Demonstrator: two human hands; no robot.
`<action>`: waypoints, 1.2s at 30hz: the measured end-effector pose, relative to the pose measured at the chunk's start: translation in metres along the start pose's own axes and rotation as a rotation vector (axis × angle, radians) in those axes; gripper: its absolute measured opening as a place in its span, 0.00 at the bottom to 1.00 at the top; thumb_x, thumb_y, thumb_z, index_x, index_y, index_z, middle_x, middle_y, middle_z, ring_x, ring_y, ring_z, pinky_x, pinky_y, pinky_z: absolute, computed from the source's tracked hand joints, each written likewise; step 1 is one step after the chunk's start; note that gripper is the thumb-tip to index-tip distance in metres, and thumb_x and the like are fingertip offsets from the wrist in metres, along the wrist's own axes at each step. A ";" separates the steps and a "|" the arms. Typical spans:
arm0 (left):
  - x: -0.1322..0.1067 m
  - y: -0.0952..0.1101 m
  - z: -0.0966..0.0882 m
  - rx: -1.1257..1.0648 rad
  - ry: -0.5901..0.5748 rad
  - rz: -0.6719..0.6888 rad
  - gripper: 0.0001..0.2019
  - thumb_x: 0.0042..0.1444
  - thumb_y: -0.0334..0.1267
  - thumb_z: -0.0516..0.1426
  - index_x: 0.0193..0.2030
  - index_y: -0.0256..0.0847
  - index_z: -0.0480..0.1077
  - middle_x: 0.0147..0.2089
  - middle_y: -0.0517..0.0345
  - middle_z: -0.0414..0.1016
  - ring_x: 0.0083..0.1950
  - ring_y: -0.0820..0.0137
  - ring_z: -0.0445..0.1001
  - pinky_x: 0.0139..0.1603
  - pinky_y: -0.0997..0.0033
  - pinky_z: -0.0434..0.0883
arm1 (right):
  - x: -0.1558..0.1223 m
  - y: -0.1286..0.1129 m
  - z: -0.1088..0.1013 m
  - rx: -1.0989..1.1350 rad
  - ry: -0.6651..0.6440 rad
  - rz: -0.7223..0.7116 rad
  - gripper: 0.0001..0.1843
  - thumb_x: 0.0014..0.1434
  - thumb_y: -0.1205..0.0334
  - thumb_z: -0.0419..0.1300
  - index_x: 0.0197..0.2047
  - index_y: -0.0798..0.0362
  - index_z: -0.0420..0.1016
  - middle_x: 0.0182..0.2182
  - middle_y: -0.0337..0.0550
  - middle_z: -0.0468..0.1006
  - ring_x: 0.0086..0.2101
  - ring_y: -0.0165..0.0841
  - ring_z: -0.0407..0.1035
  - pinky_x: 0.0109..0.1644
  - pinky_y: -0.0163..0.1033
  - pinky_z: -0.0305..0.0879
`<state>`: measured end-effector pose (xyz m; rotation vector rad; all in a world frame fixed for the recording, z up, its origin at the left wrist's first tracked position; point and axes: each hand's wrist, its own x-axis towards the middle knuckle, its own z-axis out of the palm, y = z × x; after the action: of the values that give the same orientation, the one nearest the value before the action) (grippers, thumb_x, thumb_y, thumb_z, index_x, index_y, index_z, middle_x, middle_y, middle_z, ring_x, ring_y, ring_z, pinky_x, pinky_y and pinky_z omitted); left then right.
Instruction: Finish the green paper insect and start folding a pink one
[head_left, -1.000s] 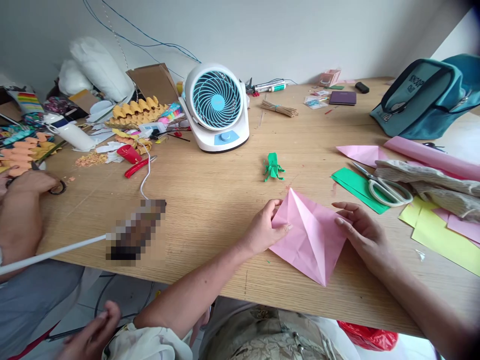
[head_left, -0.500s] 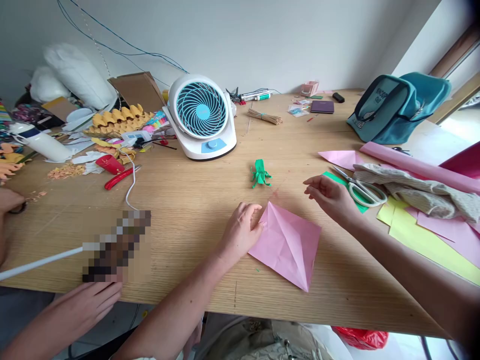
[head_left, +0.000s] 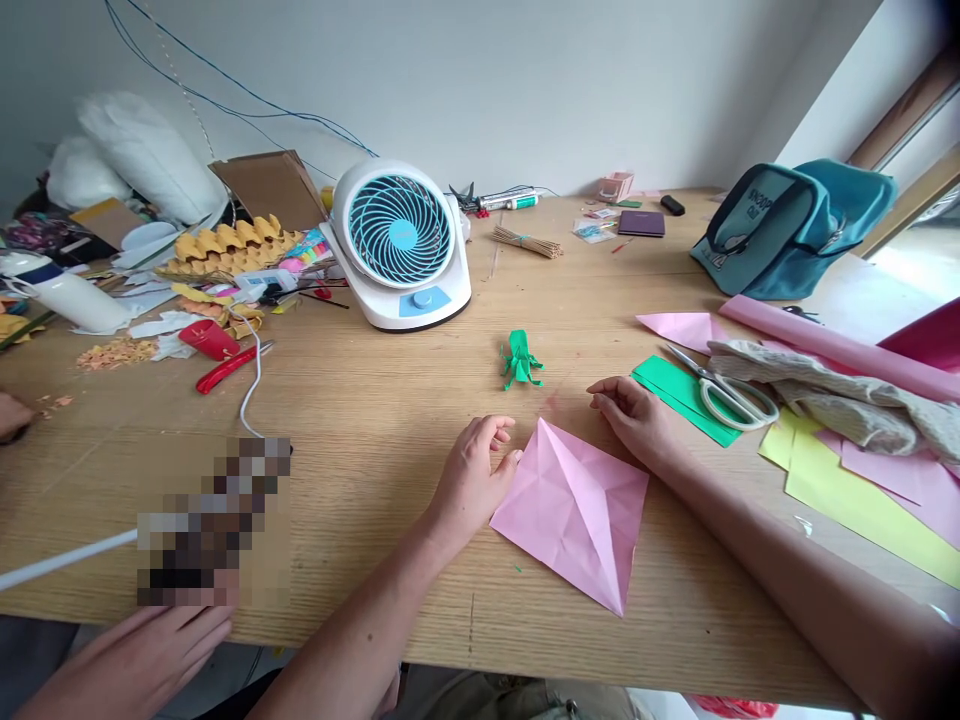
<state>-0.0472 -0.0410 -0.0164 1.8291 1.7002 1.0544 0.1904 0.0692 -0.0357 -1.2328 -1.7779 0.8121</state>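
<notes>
Right hand [head_left: 634, 414] has left the pink paper [head_left: 576, 512]

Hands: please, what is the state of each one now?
Left hand: open, at the pink paper's edge.
Right hand: loosely open, nothing visibly held.

Just beside the left fingers [head_left: 496, 428], the pink sheet [head_left: 566, 515] is matt paper, sharply creased; the green figure [head_left: 520, 365] beyond them is folded paper too. Beneath them runs a smooth, wood-grained counter [head_left: 360, 430]. Right of the right fingers [head_left: 613, 391], scissors [head_left: 715, 381] pair shiny metal blades with smooth white handles, beside rough-looking cloth [head_left: 832, 395].
</notes>
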 end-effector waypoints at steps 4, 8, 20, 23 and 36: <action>-0.001 0.000 0.001 -0.017 -0.009 -0.006 0.17 0.55 0.24 0.59 0.50 0.40 0.68 0.44 0.55 0.74 0.43 0.68 0.73 0.48 0.64 0.73 | -0.001 0.002 0.000 -0.020 -0.013 -0.013 0.09 0.61 0.56 0.56 0.40 0.51 0.74 0.28 0.42 0.75 0.32 0.36 0.70 0.33 0.39 0.62; -0.001 0.000 0.001 -0.019 0.001 -0.006 0.17 0.55 0.24 0.59 0.50 0.41 0.68 0.43 0.56 0.74 0.43 0.68 0.73 0.48 0.65 0.73 | -0.002 0.001 0.000 -0.024 -0.007 -0.008 0.10 0.61 0.55 0.56 0.40 0.51 0.74 0.28 0.41 0.75 0.31 0.35 0.69 0.32 0.39 0.61; -0.010 0.012 0.005 0.108 -0.095 0.127 0.15 0.55 0.30 0.62 0.49 0.42 0.69 0.48 0.51 0.73 0.51 0.60 0.70 0.53 0.58 0.70 | -0.005 -0.003 -0.001 -0.055 -0.023 -0.048 0.09 0.63 0.55 0.55 0.39 0.50 0.73 0.26 0.40 0.72 0.29 0.35 0.66 0.30 0.39 0.59; -0.016 0.023 0.005 0.109 -0.206 0.275 0.19 0.55 0.39 0.64 0.53 0.43 0.69 0.53 0.50 0.72 0.55 0.58 0.69 0.58 0.55 0.68 | -0.005 -0.003 -0.001 -0.060 -0.022 -0.054 0.10 0.63 0.55 0.55 0.39 0.50 0.74 0.26 0.40 0.73 0.29 0.35 0.66 0.30 0.39 0.60; -0.033 0.023 0.016 0.179 -0.684 0.521 0.48 0.51 0.71 0.56 0.72 0.44 0.55 0.75 0.41 0.52 0.77 0.45 0.43 0.73 0.35 0.41 | -0.006 -0.004 0.000 -0.039 -0.064 -0.024 0.10 0.64 0.53 0.55 0.40 0.50 0.73 0.30 0.42 0.76 0.30 0.35 0.69 0.32 0.39 0.63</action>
<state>-0.0184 -0.0739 -0.0170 2.4465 0.9572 0.3451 0.1894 0.0625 -0.0335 -1.2199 -1.8647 0.8150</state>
